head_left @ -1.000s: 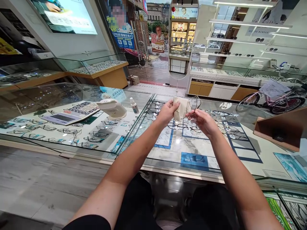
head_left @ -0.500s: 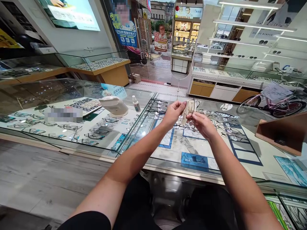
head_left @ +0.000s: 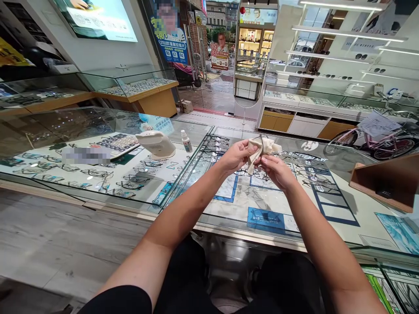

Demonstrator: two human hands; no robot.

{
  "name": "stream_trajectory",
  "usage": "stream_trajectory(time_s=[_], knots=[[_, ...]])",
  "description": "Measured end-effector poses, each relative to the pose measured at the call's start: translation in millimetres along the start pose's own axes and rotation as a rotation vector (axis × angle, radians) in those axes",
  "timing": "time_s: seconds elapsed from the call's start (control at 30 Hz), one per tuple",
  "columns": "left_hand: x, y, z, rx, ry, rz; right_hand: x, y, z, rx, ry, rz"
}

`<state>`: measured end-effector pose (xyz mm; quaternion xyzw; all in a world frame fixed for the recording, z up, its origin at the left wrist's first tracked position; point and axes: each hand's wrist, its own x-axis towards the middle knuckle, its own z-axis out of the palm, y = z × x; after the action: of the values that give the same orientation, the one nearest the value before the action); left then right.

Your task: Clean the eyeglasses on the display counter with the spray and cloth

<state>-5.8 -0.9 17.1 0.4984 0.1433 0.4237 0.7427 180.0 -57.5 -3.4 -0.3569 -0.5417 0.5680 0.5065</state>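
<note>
Above the glass display counter [head_left: 209, 213], my two hands come together in front of me. My left hand [head_left: 238, 156] is closed on a cream cleaning cloth [head_left: 253, 159], which is bunched up and partly drapes below the fingers. My right hand [head_left: 275, 168] pinches a thin pair of eyeglasses [head_left: 262, 140] by the frame. The cloth wraps around part of the eyeglasses, so most of the lenses are hidden. A bit of the cloth sticks out past the frame on the right side.
A small white spray bottle [head_left: 186, 141] stands on the counter to the left, beside a white device [head_left: 155, 145]. A brown wooden stand [head_left: 384, 183] is at the right. Rows of eyeglasses [head_left: 131, 181] lie under the glass. A bicycle [head_left: 386, 135] stands beyond.
The cloth has shifted to the right and now spreads out past the eyeglasses on that side. My left hand has turned slightly; my right hand stays almost in place.
</note>
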Motion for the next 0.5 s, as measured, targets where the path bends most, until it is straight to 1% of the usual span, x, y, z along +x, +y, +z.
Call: stream_trajectory(time_s=[0.13,0.2,0.33,0.4,0.5], knots=[[-3,14,-10,0.111,-0.113,-0.038,-4,-4,0,-0.039,-0.038,-0.018],[-4,18,-14,0.146,-0.144,-0.049,-6,-6,1,-0.045,-0.060,-0.021],[-4,12,-12,0.168,-0.200,-0.025,-6,-5,4,-0.032,-0.069,-0.010],[-3,5,-7,0.161,-0.181,0.005,-5,-2,5,-0.036,-0.053,-0.005],[-2,-7,1,0.151,-0.083,0.052,-2,5,7,-0.028,-0.032,-0.008]])
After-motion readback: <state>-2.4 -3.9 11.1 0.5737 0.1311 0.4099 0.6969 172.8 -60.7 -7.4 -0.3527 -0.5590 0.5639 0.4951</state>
